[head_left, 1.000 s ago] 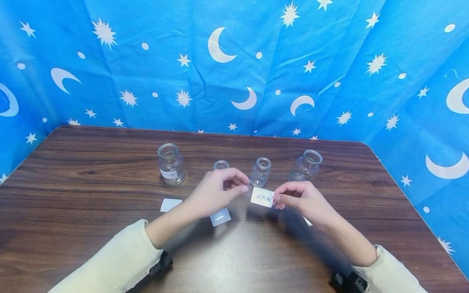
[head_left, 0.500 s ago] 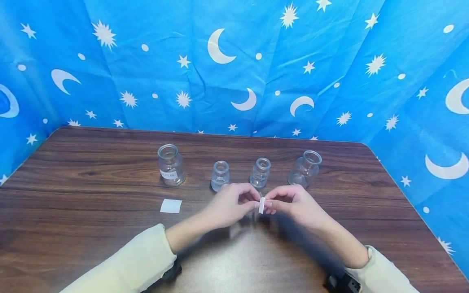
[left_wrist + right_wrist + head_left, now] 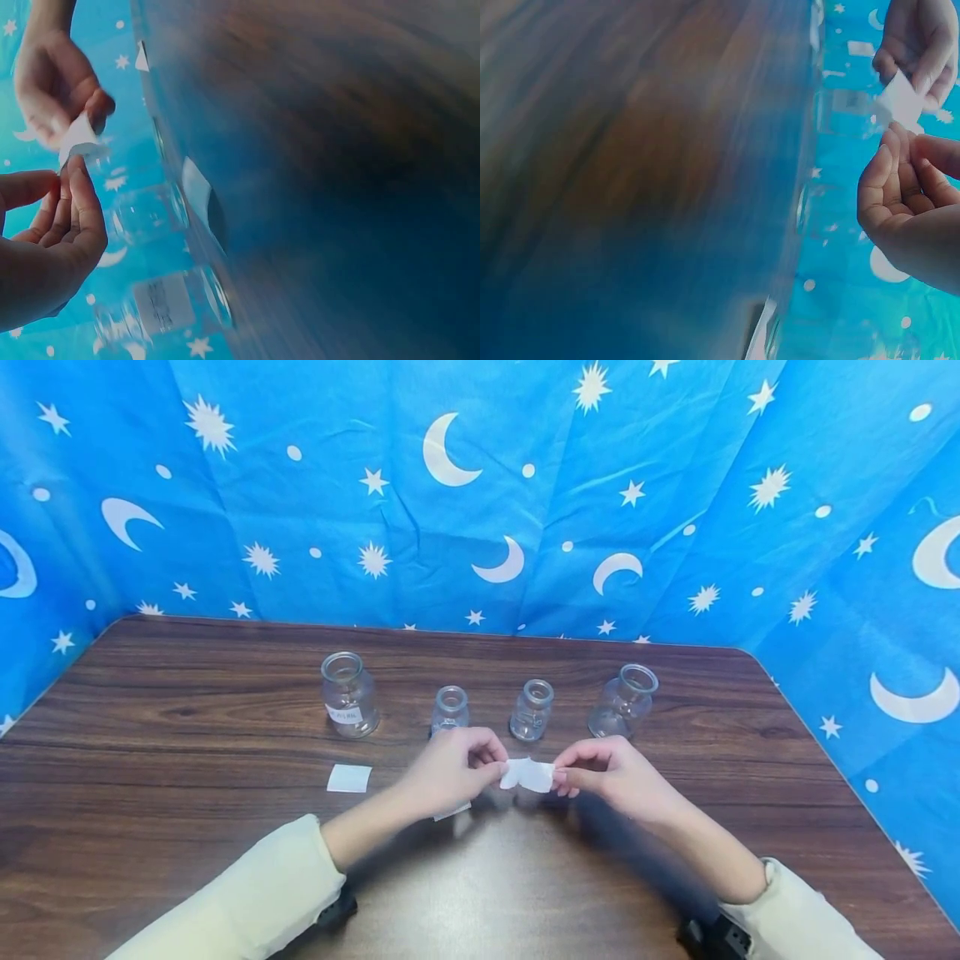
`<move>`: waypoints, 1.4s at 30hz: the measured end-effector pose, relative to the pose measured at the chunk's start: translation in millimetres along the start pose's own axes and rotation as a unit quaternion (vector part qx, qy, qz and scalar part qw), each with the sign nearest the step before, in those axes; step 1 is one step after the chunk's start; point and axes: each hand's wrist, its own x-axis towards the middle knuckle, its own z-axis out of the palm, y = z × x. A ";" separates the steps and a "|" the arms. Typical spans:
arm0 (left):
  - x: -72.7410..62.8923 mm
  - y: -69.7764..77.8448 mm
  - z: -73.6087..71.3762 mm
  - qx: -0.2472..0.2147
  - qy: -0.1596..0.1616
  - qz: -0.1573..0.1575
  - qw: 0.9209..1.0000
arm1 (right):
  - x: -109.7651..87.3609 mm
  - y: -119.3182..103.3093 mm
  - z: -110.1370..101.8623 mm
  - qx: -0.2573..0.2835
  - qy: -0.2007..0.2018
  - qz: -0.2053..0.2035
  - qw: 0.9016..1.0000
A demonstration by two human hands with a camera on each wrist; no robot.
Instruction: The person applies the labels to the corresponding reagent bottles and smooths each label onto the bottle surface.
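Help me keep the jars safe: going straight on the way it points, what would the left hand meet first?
Beyond the white paper it pinches, the left hand would probably meet the right hand, which holds the other end; depth is unclear.

Both arms point(image 3: 375, 817) reach forward. The left hand point(image 3: 448, 768) and right hand point(image 3: 621, 781) are close but apart, with fingers point(image 3: 489, 743) bent to pinch.

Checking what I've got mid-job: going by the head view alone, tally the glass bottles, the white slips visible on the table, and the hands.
Glass bottles: 4
White slips, one mostly hidden: 2
Hands: 2
Total: 8
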 end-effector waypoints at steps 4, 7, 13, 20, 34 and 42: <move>-3.1 -6.1 -11.6 0.000 0.002 -0.011 1.000 | -2.0 5.5 -6.3 -0.033 -0.008 0.036 0.999; -4.1 -9.3 -18.2 -0.010 -0.004 -0.020 1.000 | -1.6 9.3 -6.7 -0.077 -0.022 0.047 0.996; -4.1 -12.0 -21.3 -0.026 -0.011 -0.048 0.998 | 0.0 11.4 -1.1 -0.219 -0.021 0.027 0.975; -1.5 -10.0 -15.8 -0.032 -0.013 -0.034 0.999 | 1.2 -3.1 6.6 -0.135 0.014 -0.011 0.991; 0.6 1.1 -3.5 -0.045 -0.031 0.005 0.999 | 4.5 -10.9 24.1 -0.006 0.010 -0.043 0.999; 0.5 2.0 -1.7 -0.037 -0.055 0.008 0.998 | 2.5 -12.1 19.4 -0.016 0.023 -0.021 0.999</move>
